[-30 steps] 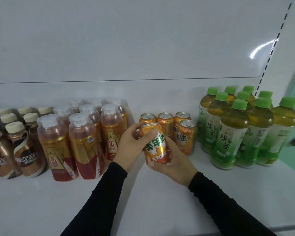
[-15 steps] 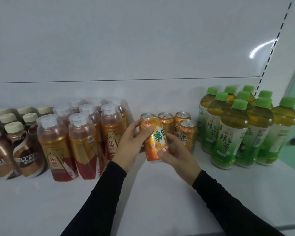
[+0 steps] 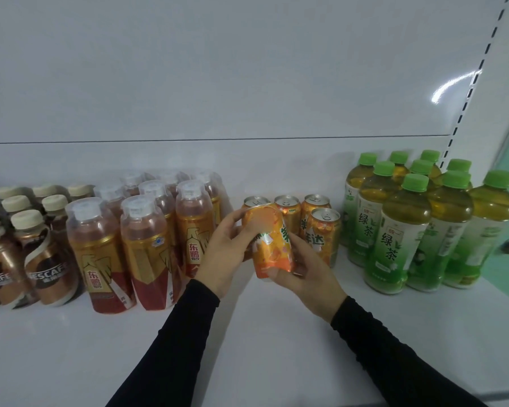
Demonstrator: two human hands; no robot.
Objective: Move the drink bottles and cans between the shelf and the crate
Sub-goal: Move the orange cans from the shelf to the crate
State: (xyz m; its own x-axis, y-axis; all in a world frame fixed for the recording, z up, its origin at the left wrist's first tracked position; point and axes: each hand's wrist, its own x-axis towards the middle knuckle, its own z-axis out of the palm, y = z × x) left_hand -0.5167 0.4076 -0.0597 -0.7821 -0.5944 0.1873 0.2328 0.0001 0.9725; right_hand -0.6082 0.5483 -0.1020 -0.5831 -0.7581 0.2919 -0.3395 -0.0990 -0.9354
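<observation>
Up front, both hands [image 3: 224, 254] [image 3: 309, 277] grip an orange can [image 3: 272, 245] above bare shelf [image 3: 71, 348].

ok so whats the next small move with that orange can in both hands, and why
Probably set the orange drink can upright in the gap left of the single front can. Left hand and right hand both grip it, tilted, just above the white shelf, where three cans stand behind.

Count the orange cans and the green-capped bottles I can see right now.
Orange cans: 5 (4 standing on the shelf, plus the held can in the left hand and right hand)
Green-capped bottles: 9
Total: 14
</observation>
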